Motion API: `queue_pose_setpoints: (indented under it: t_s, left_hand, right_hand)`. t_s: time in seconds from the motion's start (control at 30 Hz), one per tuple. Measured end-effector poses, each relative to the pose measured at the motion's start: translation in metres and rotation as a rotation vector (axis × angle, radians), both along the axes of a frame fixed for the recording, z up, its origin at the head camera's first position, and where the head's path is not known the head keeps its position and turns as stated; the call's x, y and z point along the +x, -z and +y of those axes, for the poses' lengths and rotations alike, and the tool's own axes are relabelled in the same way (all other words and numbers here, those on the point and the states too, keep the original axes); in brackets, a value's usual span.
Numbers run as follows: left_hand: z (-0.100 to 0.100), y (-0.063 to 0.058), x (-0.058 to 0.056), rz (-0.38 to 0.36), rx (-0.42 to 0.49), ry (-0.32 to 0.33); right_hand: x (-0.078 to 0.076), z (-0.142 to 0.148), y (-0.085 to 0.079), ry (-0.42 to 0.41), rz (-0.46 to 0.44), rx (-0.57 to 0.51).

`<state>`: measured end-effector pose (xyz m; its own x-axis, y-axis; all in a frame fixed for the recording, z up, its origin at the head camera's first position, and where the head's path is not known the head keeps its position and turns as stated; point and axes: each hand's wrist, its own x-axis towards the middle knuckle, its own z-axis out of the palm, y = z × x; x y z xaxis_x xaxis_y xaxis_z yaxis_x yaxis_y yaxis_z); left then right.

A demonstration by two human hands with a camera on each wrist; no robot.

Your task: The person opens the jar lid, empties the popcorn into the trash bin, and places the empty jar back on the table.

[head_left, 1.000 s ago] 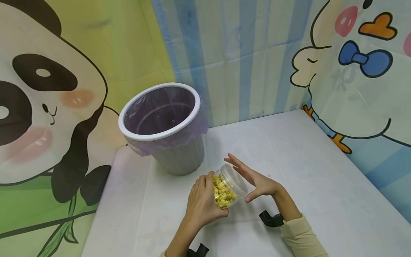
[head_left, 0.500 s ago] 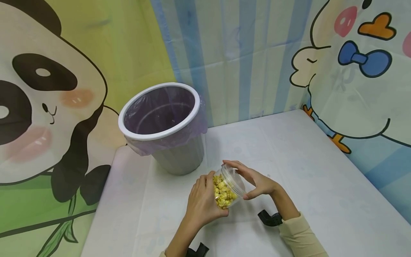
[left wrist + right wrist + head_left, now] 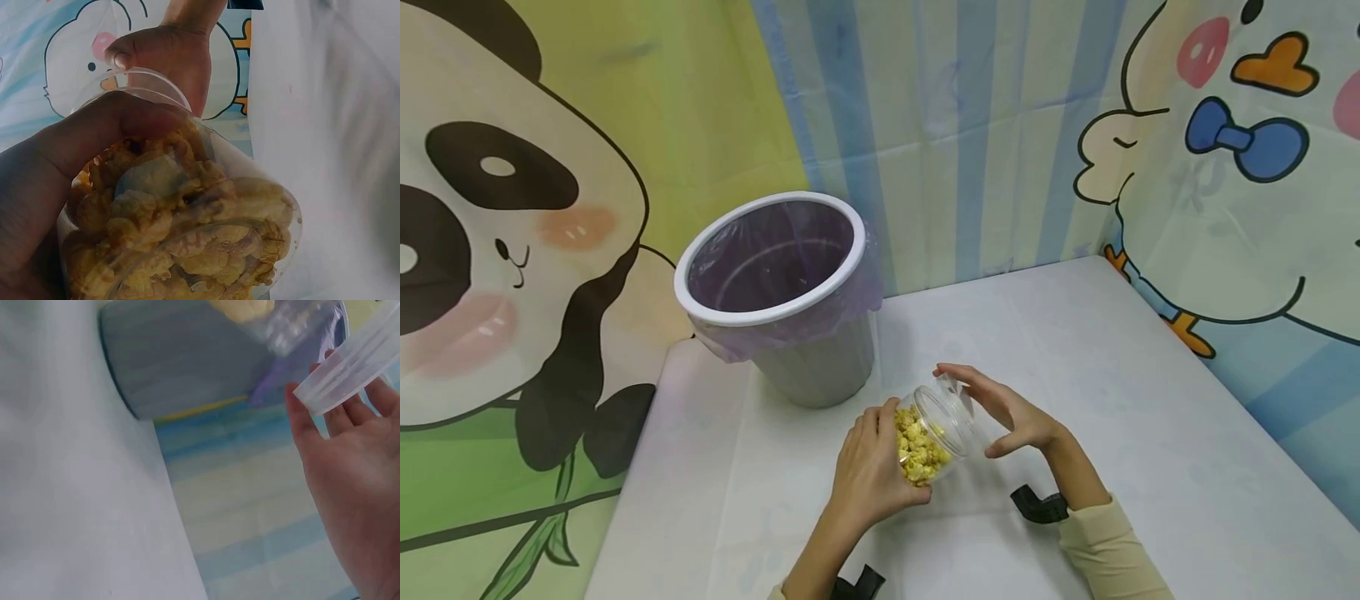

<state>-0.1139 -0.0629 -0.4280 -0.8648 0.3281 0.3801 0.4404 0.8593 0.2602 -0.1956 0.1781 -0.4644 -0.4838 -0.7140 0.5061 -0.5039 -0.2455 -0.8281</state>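
My left hand [image 3: 872, 471] grips a clear plastic jar [image 3: 953, 427] of yellow popcorn [image 3: 917, 450], tilted with its mouth toward the right. Up close in the left wrist view, the left thumb [image 3: 134, 115] lies across the jar's side. Just off the jar's mouth, my right hand [image 3: 1018, 417] holds a clear round lid [image 3: 350, 372] between fingers and thumb. The lid looks apart from the jar in the head view, though its clear edge is hard to make out there.
A grey trash bin [image 3: 820, 367] with a white rim and purple liner stands behind the hands, to the left. White cloth covers the table [image 3: 1037, 333]. Cartoon-printed curtains [image 3: 910, 150] hang along the back and sides. A black strap piece [image 3: 1039, 505] sits at the right wrist.
The right hand first closed onto the lid at the jar's mouth, then drew it off, slightly up and right. The left hand and jar stayed nearly still.
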Motion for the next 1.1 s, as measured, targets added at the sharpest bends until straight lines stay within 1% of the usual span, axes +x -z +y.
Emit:
queue_pose_setpoints:
  t_s: [0.03,0.1,0.17,0.23,0.3,0.4,0.47,0.53,0.63,0.7,0.8,0.97,1.1]
  left_hand:
    - [0.000,0.000,0.000,0.004,0.001,-0.004]
    - [-0.001,-0.001,0.000,0.009,0.003,-0.009]
    - [-0.002,-0.001,0.000,0.010,0.007,-0.011]
    - [-0.002,-0.001,0.001,0.012,0.011,-0.011]
    - [-0.003,-0.001,0.001,0.013,0.015,-0.011]
    - [-0.004,-0.001,0.001,0.015,0.016,-0.015]
    - [-0.004,0.000,0.001,0.016,0.017,-0.017]
    - [-0.005,0.000,0.002,0.019,0.018,-0.018]
    - [-0.005,0.000,0.003,0.019,0.023,-0.018]
    - [-0.006,0.000,0.003,0.016,0.025,-0.020]
    - [-0.006,0.000,0.003,0.008,0.028,-0.024]
    - [-0.007,0.000,0.003,-0.001,0.030,-0.028]
    - [-0.008,0.001,0.003,0.006,0.031,-0.030]
  right_hand:
    - [0.000,0.004,0.000,0.045,-0.009,0.000]
    - [-0.001,0.014,0.000,0.164,-0.022,0.010]
    - [-0.001,0.023,0.001,0.308,-0.038,0.039]
    - [-0.002,0.030,0.002,0.468,-0.056,0.100]
    - [-0.004,0.037,0.004,0.623,-0.054,0.191]
    - [-0.010,0.046,0.009,0.836,-0.037,0.373]
    - [-0.015,0.054,0.014,0.949,0.006,0.503]
    - [-0.020,0.063,0.021,1.036,0.060,0.618]
    - [-0.027,0.077,0.031,1.109,0.111,0.749]
    - [-0.031,0.085,0.037,1.125,0.115,0.812]
    - [-0.036,0.095,0.046,1.122,0.103,0.882]
    - [-0.043,0.109,0.063,1.107,0.088,0.949]
    - [-0.046,0.116,0.075,1.100,0.082,0.942]
